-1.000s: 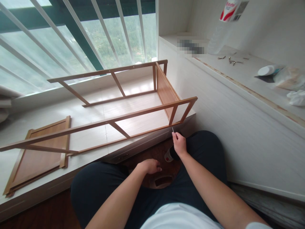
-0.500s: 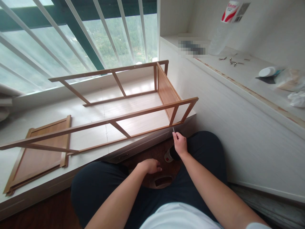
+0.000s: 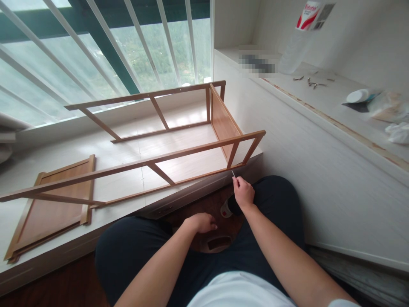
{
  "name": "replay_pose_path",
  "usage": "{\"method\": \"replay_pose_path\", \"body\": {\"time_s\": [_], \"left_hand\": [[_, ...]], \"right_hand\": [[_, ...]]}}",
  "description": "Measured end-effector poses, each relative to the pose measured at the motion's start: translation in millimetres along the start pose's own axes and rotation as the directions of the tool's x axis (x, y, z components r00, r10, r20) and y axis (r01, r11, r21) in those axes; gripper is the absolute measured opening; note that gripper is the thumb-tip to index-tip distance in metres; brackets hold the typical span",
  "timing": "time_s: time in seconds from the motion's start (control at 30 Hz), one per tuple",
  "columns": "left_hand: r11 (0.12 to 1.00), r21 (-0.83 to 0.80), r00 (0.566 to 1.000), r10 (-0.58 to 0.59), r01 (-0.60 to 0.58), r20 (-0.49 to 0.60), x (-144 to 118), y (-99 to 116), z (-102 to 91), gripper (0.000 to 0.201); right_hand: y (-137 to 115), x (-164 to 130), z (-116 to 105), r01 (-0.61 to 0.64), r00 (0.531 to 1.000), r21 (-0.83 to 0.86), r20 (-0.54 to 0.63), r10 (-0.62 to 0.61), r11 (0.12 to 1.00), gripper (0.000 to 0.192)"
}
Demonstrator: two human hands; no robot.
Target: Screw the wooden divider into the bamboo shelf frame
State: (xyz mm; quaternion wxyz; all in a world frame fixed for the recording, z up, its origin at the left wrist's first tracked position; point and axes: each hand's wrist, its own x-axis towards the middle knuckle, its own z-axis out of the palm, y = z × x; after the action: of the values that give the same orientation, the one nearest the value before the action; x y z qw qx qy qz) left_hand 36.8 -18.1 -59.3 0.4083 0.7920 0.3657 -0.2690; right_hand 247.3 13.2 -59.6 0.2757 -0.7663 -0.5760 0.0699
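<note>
At the far left we see a flat wooden panel (image 3: 51,209) lying on the white ledge (image 3: 105,149) under the window bars (image 3: 105,38). Beside it, and partly over its upper edge, lies the long wooden frame (image 3: 153,161) on its side, with two rails running to the right and one brown board (image 3: 223,123) closing its right end.

Below the ledge we sit with our legs in dark trousers. Our left hand (image 3: 201,222) rests low between the knees, fingers curled loosely downward – it is on a brown wooden surface, and we cannot tell if it grips anything.

Our right hand (image 3: 244,194) is raised just under the near right corner of the frame. Its fingers pinch a small thin metal piece (image 3: 233,173) – maybe a screw, it is too small to tell – whose tip points up toward the lower rail, very near it. Just behind the wrist a dark round object with a white end (image 3: 228,209) lies on the floor.

On the right, the white counter (image 3: 319,98) carries a plastic bottle (image 3: 297,38), some small metal parts (image 3: 311,81) and crumpled bags (image 3: 390,113).
</note>
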Motion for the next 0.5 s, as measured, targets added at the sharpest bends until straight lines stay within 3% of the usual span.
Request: {"method": "replay_pose_path", "body": {"time_s": [0.2, 0.3, 0.4, 0.5], "left_hand": [[1.0, -0.01, 1.0, -0.005, 0.005, -0.012, -3.2, 1.6, -1.7, 0.044], [1.0, -0.006, 1.0, -0.003, 0.003, -0.02, -4.3, 2.6, -1.9, 0.043], [1.0, -0.016, 0.999, 0.022, -0.023, -0.045, -7.1, 5.0, -4.0, 0.04], [0.99, -0.068, 0.985, 0.112, -0.122, -0.129, -19.2, 14.3, -14.2, 0.035]], "right_hand": [[1.3, -1.0, 2.7, 0.011, 0.999, 0.045, -0.042, -0.009, 0.999, 0.035], [2.0, 0.1, 3.9, 0.016, 1.0, 0.242, -0.016, -0.013, 0.97, 0.039], [1.6, 1.2, 7.2, -0.067, 0.997, 0.559, 0.064, 0.037, 0.827, 0.043], [-0.4, 0.9, 12.7, -0.257, 0.966, 0.782, 0.233, 0.117, 0.568, 0.044]]}}
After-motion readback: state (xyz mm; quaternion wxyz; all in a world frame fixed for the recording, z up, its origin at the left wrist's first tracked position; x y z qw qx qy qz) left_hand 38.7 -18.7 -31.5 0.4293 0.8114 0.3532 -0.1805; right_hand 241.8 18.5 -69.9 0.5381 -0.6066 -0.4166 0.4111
